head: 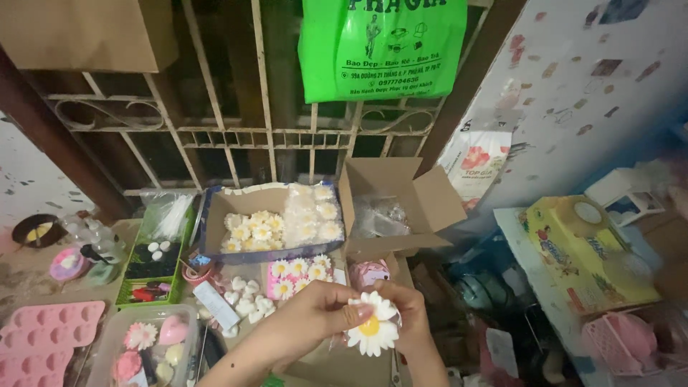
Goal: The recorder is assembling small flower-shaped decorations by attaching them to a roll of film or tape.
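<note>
While both hands are meeting above the bench (29, 276), the left hand (315, 315) and right hand (410, 315) are pinching a white daisy-shaped flower with a yellow centre (373, 324), fingers (356, 312) closing over its petals.

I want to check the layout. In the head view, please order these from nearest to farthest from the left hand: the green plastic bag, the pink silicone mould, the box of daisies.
From the left hand:
1. Box of daisies, just above it.
2. Pink silicone mould, far left, bottom corner.
3. Green plastic bag, hanging at the top.
</note>
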